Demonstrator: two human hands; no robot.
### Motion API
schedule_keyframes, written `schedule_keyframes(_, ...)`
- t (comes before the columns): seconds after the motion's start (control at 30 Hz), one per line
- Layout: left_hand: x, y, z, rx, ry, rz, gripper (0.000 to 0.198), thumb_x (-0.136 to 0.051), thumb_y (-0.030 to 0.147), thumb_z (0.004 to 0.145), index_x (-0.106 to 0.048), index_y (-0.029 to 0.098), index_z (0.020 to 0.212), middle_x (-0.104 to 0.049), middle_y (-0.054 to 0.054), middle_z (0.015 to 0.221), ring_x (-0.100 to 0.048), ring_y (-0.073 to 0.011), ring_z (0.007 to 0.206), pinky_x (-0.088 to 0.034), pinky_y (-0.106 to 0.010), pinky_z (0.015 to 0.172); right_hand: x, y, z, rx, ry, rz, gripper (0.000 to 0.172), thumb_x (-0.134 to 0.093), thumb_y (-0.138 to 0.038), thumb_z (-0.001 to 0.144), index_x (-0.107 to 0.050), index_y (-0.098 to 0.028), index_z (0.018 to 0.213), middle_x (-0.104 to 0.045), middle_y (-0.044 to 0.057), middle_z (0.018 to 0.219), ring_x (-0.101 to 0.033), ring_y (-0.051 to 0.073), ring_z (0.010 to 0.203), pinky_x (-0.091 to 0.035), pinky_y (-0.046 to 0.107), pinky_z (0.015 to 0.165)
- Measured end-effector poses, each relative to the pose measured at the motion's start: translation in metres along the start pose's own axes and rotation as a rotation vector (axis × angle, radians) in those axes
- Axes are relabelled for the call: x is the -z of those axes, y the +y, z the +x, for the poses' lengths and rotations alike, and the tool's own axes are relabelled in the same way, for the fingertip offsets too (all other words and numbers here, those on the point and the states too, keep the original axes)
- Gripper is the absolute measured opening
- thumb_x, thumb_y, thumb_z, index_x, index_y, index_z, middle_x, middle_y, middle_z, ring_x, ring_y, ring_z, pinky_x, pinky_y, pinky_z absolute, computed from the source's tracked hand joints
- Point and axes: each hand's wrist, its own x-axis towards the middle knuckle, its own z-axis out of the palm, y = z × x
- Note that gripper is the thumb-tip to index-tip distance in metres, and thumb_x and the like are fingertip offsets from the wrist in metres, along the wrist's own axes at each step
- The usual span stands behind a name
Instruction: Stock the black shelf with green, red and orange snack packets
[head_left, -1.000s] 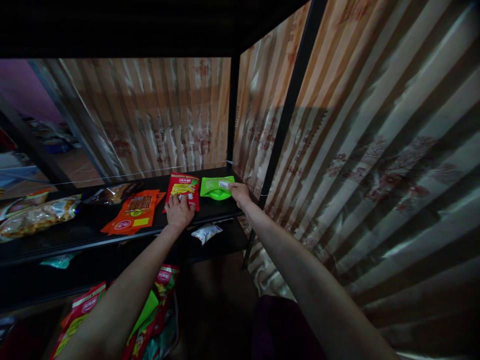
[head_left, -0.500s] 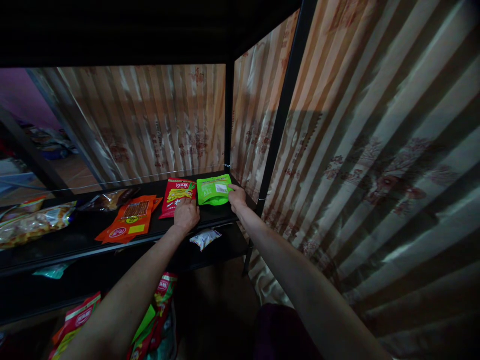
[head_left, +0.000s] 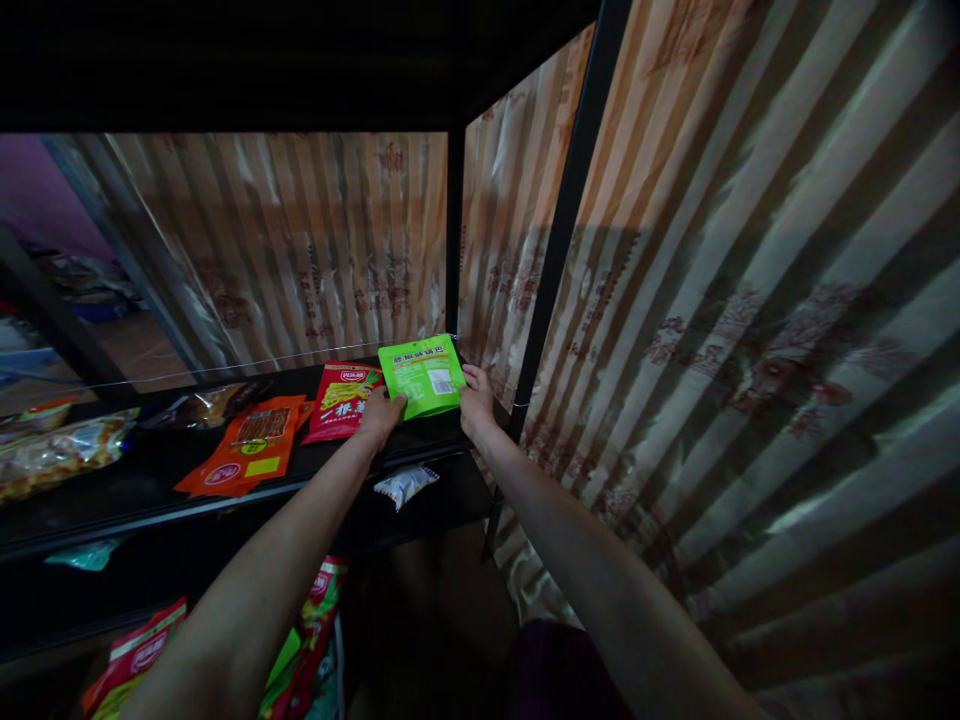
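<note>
A bright green snack bag [head_left: 420, 378] is tilted up at the right end of the black shelf [head_left: 157, 475], its printed side with a white label facing me. My right hand [head_left: 478, 402] pinches its right edge. At its lower left corner, my left hand [head_left: 381, 415] has closed on the bag, thumb at the front. Just left of it lies a red snack bag [head_left: 335, 402] with yellow pictures, its lower right part covered by my left hand. Farther left are two overlapping orange snack packs [head_left: 251, 450].
Clear-fronted packs [head_left: 67, 452] lie at the shelf's left. A small white packet [head_left: 406, 486] rests on the level below, with more red bags [head_left: 139, 655] lower down. A black post [head_left: 559, 250] and pleated curtain [head_left: 712, 330] border the right side.
My left hand has moved off the red bag to the green bag's left corner. The green bag has been raised more upright, and its whole front now shows.
</note>
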Motion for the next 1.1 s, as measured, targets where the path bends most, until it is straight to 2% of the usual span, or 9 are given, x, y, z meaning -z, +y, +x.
schedule_keyframes(0.13, -0.005, -0.004, 0.0, 0.094, 0.037, -0.055, 0.024, -0.063, 0.007, 0.064, -0.056, 0.017, 0.084, -0.062, 0.0, 0.063, -0.063, -0.0166, 0.063, -0.049, -0.027, 0.063, 0.002, -0.004, -0.002, -0.026, -0.028, -0.011, 0.05, -0.048, -0.007, 0.064, -0.051, -0.022, 0.112, -0.064, 0.002, 0.101, -0.062, 0.012, 0.077, -0.05, 0.025, 0.069)
schedule_keyframes(0.27, -0.007, -0.004, -0.008, 0.117, 0.07, -0.14, 0.026, -0.057, 0.004, 0.066, -0.049, 0.019, 0.085, -0.057, 0.004, 0.06, -0.056, -0.0115, 0.053, -0.045, -0.023, 0.055, 0.004, -0.005, -0.006, -0.007, -0.05, -0.029, 0.053, -0.05, -0.01, 0.067, -0.048, -0.022, 0.119, -0.064, 0.004, 0.106, -0.063, 0.014, 0.081, -0.051, 0.027, 0.07)
schedule_keyframes(0.4, -0.01, -0.001, -0.014, 0.083, 0.082, -0.235, 0.028, -0.051, 0.003, 0.066, -0.046, 0.022, 0.086, -0.054, 0.007, 0.059, -0.053, -0.0094, 0.05, -0.041, -0.019, 0.052, 0.005, -0.004, -0.008, 0.011, -0.069, -0.058, 0.044, -0.05, -0.013, 0.068, -0.055, -0.02, 0.111, -0.066, 0.003, 0.098, -0.063, 0.014, 0.081, -0.05, 0.026, 0.072)
schedule_keyframes(0.6, -0.007, 0.0, -0.016, 0.036, 0.119, -0.328, 0.03, -0.049, 0.0, 0.06, -0.044, 0.022, 0.08, -0.05, 0.009, 0.055, -0.048, -0.0082, 0.048, -0.037, -0.017, 0.05, 0.003, -0.006, -0.013, -0.056, -0.096, -0.122, 0.029, -0.055, -0.019, 0.067, -0.061, -0.018, 0.096, -0.068, 0.0, 0.082, -0.062, 0.014, 0.072, -0.048, 0.026, 0.069)
schedule_keyframes(0.7, -0.004, -0.002, -0.017, 0.036, 0.105, -0.347, 0.031, -0.05, 0.002, 0.06, -0.046, 0.022, 0.082, -0.053, 0.008, 0.058, -0.051, -0.009, 0.05, -0.039, -0.019, 0.053, 0.002, -0.009, -0.015, -0.069, -0.072, -0.14, 0.026, -0.055, -0.021, 0.066, -0.062, -0.018, 0.091, -0.067, -0.001, 0.077, -0.061, 0.014, 0.069, -0.047, 0.025, 0.065)
schedule_keyframes(0.93, 0.006, 0.001, -0.023, 0.102, -0.032, -0.438, 0.021, -0.059, 0.013, 0.063, -0.053, 0.02, 0.082, -0.062, 0.002, 0.073, -0.058, -0.0117, 0.06, -0.047, -0.026, 0.062, -0.001, -0.018, -0.021, -0.046, -0.063, -0.113, 0.022, -0.054, -0.021, 0.065, -0.06, -0.018, 0.086, -0.068, -0.001, 0.078, -0.062, 0.014, 0.069, -0.046, 0.023, 0.063)
schedule_keyframes(1.1, 0.013, 0.011, -0.031, 0.162, -0.05, -0.434, 0.024, -0.061, 0.015, 0.068, -0.05, 0.022, 0.087, -0.061, 0.004, 0.071, -0.058, -0.0111, 0.058, -0.049, -0.025, 0.058, -0.001, -0.025, -0.029, -0.088, -0.095, -0.057, 0.025, -0.059, -0.026, 0.065, -0.061, -0.019, 0.089, -0.069, -0.001, 0.076, -0.063, 0.014, 0.07, -0.048, 0.024, 0.064)
